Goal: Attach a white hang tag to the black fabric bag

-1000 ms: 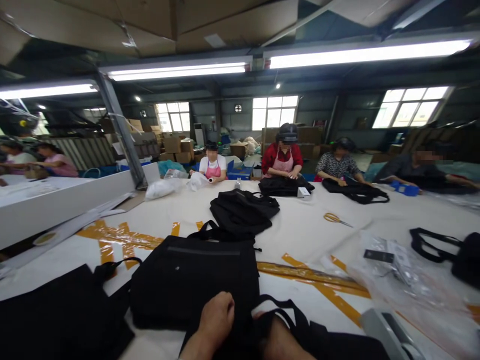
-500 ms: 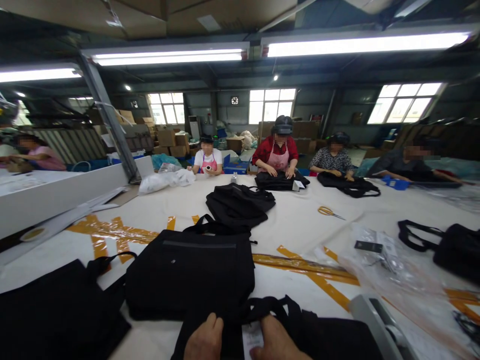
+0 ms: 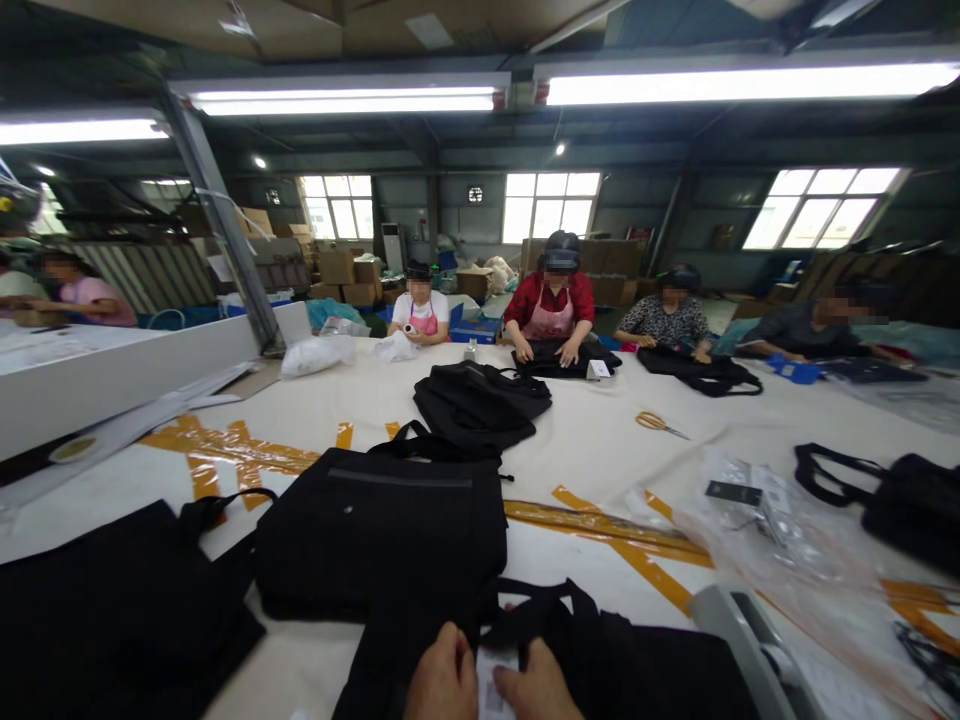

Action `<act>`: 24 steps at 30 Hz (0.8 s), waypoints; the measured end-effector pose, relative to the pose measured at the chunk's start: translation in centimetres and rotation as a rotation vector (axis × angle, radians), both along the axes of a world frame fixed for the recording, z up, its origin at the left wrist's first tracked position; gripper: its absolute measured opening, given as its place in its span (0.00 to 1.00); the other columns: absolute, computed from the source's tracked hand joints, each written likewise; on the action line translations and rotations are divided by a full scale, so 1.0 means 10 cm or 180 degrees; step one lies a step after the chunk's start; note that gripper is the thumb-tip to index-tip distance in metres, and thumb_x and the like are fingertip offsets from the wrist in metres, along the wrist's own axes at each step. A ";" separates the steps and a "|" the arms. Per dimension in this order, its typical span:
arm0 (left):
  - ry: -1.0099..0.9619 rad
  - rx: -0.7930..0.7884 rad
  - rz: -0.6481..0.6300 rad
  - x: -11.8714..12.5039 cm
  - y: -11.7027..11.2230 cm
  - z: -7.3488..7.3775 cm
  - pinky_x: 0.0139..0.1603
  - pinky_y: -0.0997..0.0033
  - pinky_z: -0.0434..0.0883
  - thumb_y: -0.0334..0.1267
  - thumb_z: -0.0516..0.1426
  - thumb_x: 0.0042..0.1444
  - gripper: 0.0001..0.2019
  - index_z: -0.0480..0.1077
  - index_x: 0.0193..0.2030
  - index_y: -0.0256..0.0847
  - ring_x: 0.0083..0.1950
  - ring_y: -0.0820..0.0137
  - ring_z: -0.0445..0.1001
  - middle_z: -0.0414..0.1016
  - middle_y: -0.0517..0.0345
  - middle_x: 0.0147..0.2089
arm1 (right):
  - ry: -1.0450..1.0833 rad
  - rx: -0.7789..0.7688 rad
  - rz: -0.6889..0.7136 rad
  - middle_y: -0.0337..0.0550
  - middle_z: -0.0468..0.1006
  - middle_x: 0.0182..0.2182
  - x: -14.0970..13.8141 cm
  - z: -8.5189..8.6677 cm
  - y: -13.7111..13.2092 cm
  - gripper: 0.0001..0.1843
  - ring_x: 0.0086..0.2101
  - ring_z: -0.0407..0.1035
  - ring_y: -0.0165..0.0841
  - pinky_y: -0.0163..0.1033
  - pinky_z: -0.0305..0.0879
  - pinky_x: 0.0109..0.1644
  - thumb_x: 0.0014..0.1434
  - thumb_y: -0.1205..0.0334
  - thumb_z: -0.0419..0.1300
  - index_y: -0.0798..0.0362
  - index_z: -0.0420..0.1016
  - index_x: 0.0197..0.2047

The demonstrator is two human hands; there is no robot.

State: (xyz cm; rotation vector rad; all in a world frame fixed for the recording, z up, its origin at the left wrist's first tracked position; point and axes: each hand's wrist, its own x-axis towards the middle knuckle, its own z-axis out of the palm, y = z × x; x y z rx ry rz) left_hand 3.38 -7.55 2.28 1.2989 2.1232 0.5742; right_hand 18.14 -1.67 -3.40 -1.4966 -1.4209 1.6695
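At the bottom edge of view, a black bag (image 3: 660, 665) with straps lies in front of me. A white printed label (image 3: 495, 680) shows between my two hands. My right hand (image 3: 538, 685) is closed on the label, its thumb pressed across the printed face. My left hand (image 3: 444, 675) is closed beside the label's left edge, its fingers pinching black fabric; the fingertips are partly hidden. Just beyond lies a larger black bag (image 3: 382, 535) with a zip line and a small light mark.
More black bags (image 3: 480, 400) lie farther along the white table (image 3: 600, 440). At left is another black bag (image 3: 97, 610). Orange-handled scissors (image 3: 660, 424), clear plastic bags (image 3: 780, 540) and a grey device (image 3: 750, 640) are to the right. Several co-workers sit opposite.
My left hand has moved right, up to the label's edge. My right hand's thumb now lies over the label. Across the table, a co-worker's hands have shifted on a black bag.
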 end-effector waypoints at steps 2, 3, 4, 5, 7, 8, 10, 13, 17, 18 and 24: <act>-0.0039 -0.0002 0.0019 -0.01 0.01 0.02 0.40 0.76 0.65 0.24 0.49 0.63 0.12 0.66 0.33 0.42 0.39 0.71 0.76 0.77 0.57 0.35 | 0.0084 0.0147 -0.0061 0.53 0.83 0.41 0.02 -0.02 -0.02 0.22 0.44 0.78 0.49 0.48 0.72 0.51 0.42 0.64 0.63 0.55 0.80 0.44; -0.0040 0.0004 0.0042 -0.04 0.02 0.04 0.39 0.76 0.65 0.24 0.49 0.63 0.12 0.66 0.33 0.42 0.39 0.71 0.76 0.77 0.57 0.35 | 0.0067 0.0241 -0.0046 0.53 0.83 0.43 0.04 -0.01 -0.02 0.23 0.47 0.77 0.49 0.48 0.71 0.54 0.42 0.64 0.62 0.55 0.80 0.45; 0.0004 0.0024 0.0059 -0.09 0.03 0.07 0.39 0.76 0.65 0.25 0.49 0.64 0.12 0.67 0.33 0.42 0.38 0.71 0.76 0.77 0.58 0.34 | -0.0009 0.0327 0.0018 0.53 0.83 0.45 0.06 0.01 0.00 0.24 0.49 0.76 0.49 0.48 0.69 0.57 0.43 0.64 0.61 0.55 0.80 0.46; 0.0106 0.0036 0.0074 -0.14 0.04 0.11 0.38 0.76 0.65 0.26 0.49 0.65 0.11 0.67 0.34 0.42 0.38 0.71 0.76 0.77 0.58 0.35 | -0.0119 0.0405 0.0127 0.54 0.82 0.47 0.09 0.05 0.03 0.25 0.52 0.74 0.49 0.48 0.67 0.60 0.43 0.65 0.60 0.56 0.80 0.47; 0.0480 0.0056 0.0043 -0.27 0.09 0.19 0.39 0.74 0.65 0.28 0.50 0.66 0.10 0.69 0.36 0.41 0.39 0.70 0.76 0.77 0.58 0.36 | -0.0363 0.0542 0.0344 0.55 0.81 0.50 0.15 0.18 0.11 0.28 0.56 0.71 0.48 0.46 0.63 0.64 0.43 0.66 0.58 0.58 0.80 0.50; 0.0721 0.0038 -0.0035 -0.33 0.13 0.22 0.40 0.73 0.66 0.29 0.50 0.66 0.09 0.70 0.37 0.41 0.40 0.69 0.77 0.77 0.57 0.38 | -0.0442 0.0602 0.0437 0.55 0.80 0.51 0.17 0.27 0.16 0.30 0.57 0.70 0.47 0.45 0.62 0.65 0.43 0.67 0.57 0.59 0.79 0.52; 0.1169 -0.0085 -0.0262 -0.44 0.23 0.26 0.42 0.71 0.67 0.31 0.51 0.66 0.09 0.72 0.39 0.42 0.43 0.67 0.77 0.77 0.56 0.41 | -0.0486 0.0706 0.0549 0.54 0.79 0.53 0.20 0.45 0.26 0.35 0.57 0.71 0.43 0.43 0.62 0.64 0.43 0.69 0.55 0.60 0.76 0.57; 0.1518 -0.0288 -0.0529 -0.58 0.39 0.26 0.43 0.68 0.70 0.29 0.50 0.64 0.11 0.74 0.39 0.42 0.44 0.64 0.78 0.76 0.53 0.43 | -0.0620 0.0655 0.0834 0.48 0.80 0.52 0.25 0.68 0.42 0.38 0.50 0.75 0.38 0.38 0.69 0.53 0.41 0.71 0.53 0.54 0.76 0.58; 0.1731 -0.0395 -0.0605 -0.82 0.49 0.24 0.45 0.64 0.71 0.21 0.47 0.60 0.16 0.75 0.39 0.38 0.46 0.60 0.79 0.76 0.48 0.44 | -0.1290 0.0367 0.1394 0.42 0.83 0.36 0.37 0.86 0.63 0.27 0.33 0.76 0.35 0.34 0.65 0.33 0.40 0.71 0.53 0.49 0.85 0.42; 0.1782 -0.0419 -0.0615 -0.89 0.48 0.25 0.46 0.64 0.71 0.20 0.47 0.59 0.17 0.75 0.40 0.37 0.46 0.60 0.79 0.76 0.47 0.43 | -0.1386 0.0348 0.1565 0.40 0.82 0.32 0.41 0.89 0.68 0.26 0.30 0.74 0.33 0.33 0.62 0.30 0.39 0.70 0.53 0.48 0.85 0.38; 0.2068 -0.0511 -0.0616 -1.14 0.18 0.43 0.48 0.60 0.71 0.18 0.42 0.60 0.21 0.74 0.42 0.37 0.46 0.58 0.77 0.75 0.46 0.44 | -0.1444 0.0264 0.2389 0.34 0.73 0.19 0.44 1.06 0.83 0.23 0.20 0.60 0.26 0.33 0.49 0.24 0.38 0.70 0.55 0.44 0.87 0.33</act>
